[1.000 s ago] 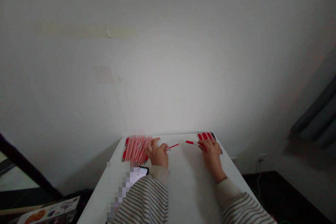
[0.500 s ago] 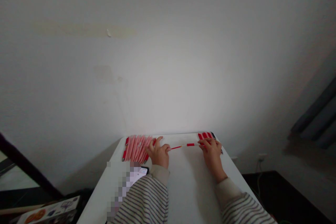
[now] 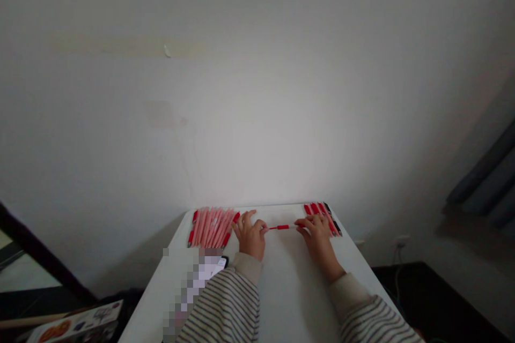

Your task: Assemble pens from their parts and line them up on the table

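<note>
Over the middle of the white table (image 3: 281, 289), my left hand (image 3: 251, 238) pinches the end of a thin red pen refill (image 3: 272, 228). Facing it, my right hand (image 3: 316, 236) holds a clear pen barrel with a red grip (image 3: 283, 227). The refill's other end meets the barrel, in line with it; how far inside it reaches I cannot tell. Left of my left hand lies a row of pink-and-red pens (image 3: 211, 228). Beyond my right hand is a smaller group of red pens (image 3: 315, 209), with a black pen (image 3: 337, 225) at its right.
A phone (image 3: 221, 263) lies by my left forearm, partly covered by pixelation. The table's far edge is close to a pale wall (image 3: 257, 91). A printed box (image 3: 80, 322) sits low on the left, and a socket with a cable (image 3: 401, 241) is at the right.
The refill and the barrel have come together, closing the gap between them. My right hand has moved left, my left hand slightly right, and more of the right-hand pens show.
</note>
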`<action>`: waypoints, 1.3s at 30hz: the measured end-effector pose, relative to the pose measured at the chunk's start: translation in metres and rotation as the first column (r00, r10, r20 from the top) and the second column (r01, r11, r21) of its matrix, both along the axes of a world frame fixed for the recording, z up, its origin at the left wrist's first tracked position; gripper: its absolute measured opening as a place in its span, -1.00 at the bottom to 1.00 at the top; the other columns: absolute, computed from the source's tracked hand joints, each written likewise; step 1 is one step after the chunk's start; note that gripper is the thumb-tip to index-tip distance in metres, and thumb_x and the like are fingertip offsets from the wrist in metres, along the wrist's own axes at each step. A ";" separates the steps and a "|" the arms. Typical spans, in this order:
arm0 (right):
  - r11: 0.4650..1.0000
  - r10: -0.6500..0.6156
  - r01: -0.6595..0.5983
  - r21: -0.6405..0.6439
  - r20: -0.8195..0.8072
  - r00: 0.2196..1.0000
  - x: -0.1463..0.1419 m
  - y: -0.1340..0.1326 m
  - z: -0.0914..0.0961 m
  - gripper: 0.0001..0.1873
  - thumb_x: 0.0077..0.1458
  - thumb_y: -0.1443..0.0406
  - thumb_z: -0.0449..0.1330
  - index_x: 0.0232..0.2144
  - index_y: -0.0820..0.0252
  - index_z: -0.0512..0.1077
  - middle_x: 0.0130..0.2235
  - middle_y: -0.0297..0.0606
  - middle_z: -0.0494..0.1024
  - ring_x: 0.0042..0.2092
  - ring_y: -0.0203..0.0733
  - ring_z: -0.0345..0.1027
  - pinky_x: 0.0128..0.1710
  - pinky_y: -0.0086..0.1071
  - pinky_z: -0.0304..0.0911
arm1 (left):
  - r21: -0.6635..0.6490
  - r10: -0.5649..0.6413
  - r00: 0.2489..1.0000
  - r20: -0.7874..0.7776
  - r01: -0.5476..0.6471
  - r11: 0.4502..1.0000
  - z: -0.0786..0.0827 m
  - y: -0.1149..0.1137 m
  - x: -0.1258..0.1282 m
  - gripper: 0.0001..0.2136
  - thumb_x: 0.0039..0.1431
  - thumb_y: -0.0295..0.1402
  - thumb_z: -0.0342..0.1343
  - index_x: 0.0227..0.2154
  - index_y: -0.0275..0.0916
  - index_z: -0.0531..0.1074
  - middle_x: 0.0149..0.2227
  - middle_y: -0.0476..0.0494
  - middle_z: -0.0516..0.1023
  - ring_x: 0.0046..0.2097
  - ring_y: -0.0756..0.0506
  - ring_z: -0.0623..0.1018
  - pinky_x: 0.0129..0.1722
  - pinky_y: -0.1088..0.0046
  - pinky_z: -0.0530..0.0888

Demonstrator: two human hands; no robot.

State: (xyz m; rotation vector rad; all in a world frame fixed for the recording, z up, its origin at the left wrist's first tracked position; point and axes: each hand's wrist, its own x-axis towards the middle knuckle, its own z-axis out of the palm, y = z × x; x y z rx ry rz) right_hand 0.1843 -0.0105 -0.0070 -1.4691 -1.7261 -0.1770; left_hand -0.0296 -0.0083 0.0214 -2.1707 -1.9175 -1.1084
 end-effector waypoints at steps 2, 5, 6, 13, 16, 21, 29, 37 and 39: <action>1.000 0.018 -0.018 -0.020 0.000 1.000 -0.002 -0.001 0.002 -0.84 0.16 0.24 0.15 -0.29 -0.02 0.54 -0.21 -0.21 0.43 -0.07 -0.04 0.19 -0.04 -0.15 0.13 | 0.002 0.003 1.000 0.009 -0.003 1.000 0.001 -0.001 0.001 -0.89 0.11 -0.32 0.11 -0.45 -0.09 0.52 0.10 -0.10 0.38 0.18 -0.26 0.24 0.19 -0.18 0.07; 0.998 0.044 -0.043 -0.051 0.007 0.999 -0.004 -0.004 0.005 -0.85 0.16 0.22 0.15 -0.28 -0.04 0.54 -0.23 -0.22 0.45 -0.08 -0.05 0.20 -0.04 -0.15 0.12 | -0.004 -0.003 1.000 0.019 0.003 1.000 0.003 -0.004 0.004 -0.91 0.11 -0.32 0.12 -0.44 -0.09 0.52 0.11 -0.09 0.38 0.18 -0.25 0.24 0.21 -0.21 0.03; 0.997 0.051 -0.050 -0.061 0.009 0.999 -0.005 -0.004 0.006 -0.85 0.15 0.21 0.16 -0.28 -0.05 0.54 -0.23 -0.23 0.46 -0.08 -0.04 0.20 -0.04 -0.15 0.12 | -0.008 -0.007 1.000 0.022 0.007 1.000 0.004 -0.004 0.004 -0.91 0.11 -0.32 0.12 -0.44 -0.09 0.52 0.11 -0.09 0.38 0.19 -0.25 0.25 0.21 -0.22 0.02; 0.994 0.092 -0.090 -0.069 0.031 0.995 -0.007 -0.004 0.005 -0.83 0.16 0.18 0.15 -0.25 -0.07 0.54 -0.26 -0.24 0.48 -0.10 -0.05 0.21 -0.01 -0.13 0.08 | -0.009 -0.034 0.999 0.041 0.034 0.999 0.005 -0.005 0.006 -0.91 0.11 -0.35 0.11 -0.43 -0.09 0.52 0.10 -0.10 0.39 0.18 -0.26 0.25 0.20 -0.26 0.00; 0.994 0.093 -0.090 -0.069 0.038 0.995 -0.007 -0.004 0.005 -0.84 0.16 0.18 0.15 -0.26 -0.07 0.54 -0.27 -0.25 0.48 -0.09 -0.05 0.21 -0.01 -0.13 0.07 | -0.003 -0.030 0.999 0.045 0.030 1.000 0.005 -0.005 0.007 -0.91 0.10 -0.35 0.13 -0.44 -0.09 0.53 0.08 -0.10 0.40 0.18 -0.26 0.26 0.20 -0.26 0.00; 0.995 0.080 -0.077 -0.066 0.049 0.996 -0.006 -0.004 0.006 -0.83 0.17 0.16 0.14 -0.25 -0.08 0.54 -0.27 -0.26 0.49 -0.10 -0.06 0.22 0.03 -0.11 0.05 | 0.005 -0.042 0.998 0.052 0.041 0.999 0.002 -0.002 0.005 -0.91 0.09 -0.26 0.15 -0.39 -0.01 0.56 0.09 -0.08 0.40 0.18 -0.26 0.26 0.21 -0.26 -0.02; 0.995 0.059 -0.057 -0.084 0.025 0.998 -0.004 -0.005 0.008 -0.83 0.17 0.18 0.13 -0.27 -0.08 0.54 -0.26 -0.26 0.50 -0.08 -0.03 0.23 -0.01 -0.12 0.07 | -0.003 -0.025 0.999 0.046 0.026 1.000 0.003 -0.002 0.003 -0.87 0.03 -0.33 0.21 -0.34 0.05 0.56 0.10 -0.05 0.40 0.18 -0.26 0.27 0.22 -0.25 -0.01; 0.994 0.056 -0.052 -0.093 0.046 0.997 -0.008 -0.008 0.011 -0.83 0.16 0.17 0.14 -0.26 -0.08 0.54 -0.26 -0.27 0.49 -0.10 -0.06 0.23 0.01 -0.12 0.06 | -0.030 -0.025 0.998 0.057 0.027 0.999 0.007 -0.006 0.005 -0.91 0.06 -0.33 0.18 -0.41 0.01 0.57 0.10 -0.07 0.38 0.18 -0.24 0.25 0.23 -0.26 -0.07; 0.993 0.062 -0.057 -0.100 0.044 0.997 -0.008 -0.009 0.012 -0.83 0.16 0.17 0.13 -0.25 -0.07 0.53 -0.26 -0.26 0.49 -0.09 -0.05 0.23 0.02 -0.10 0.05 | -0.033 -0.033 0.997 0.064 0.035 0.999 0.008 -0.006 0.005 -0.91 0.06 -0.32 0.17 -0.41 0.00 0.57 0.10 -0.07 0.38 0.18 -0.24 0.25 0.23 -0.25 -0.07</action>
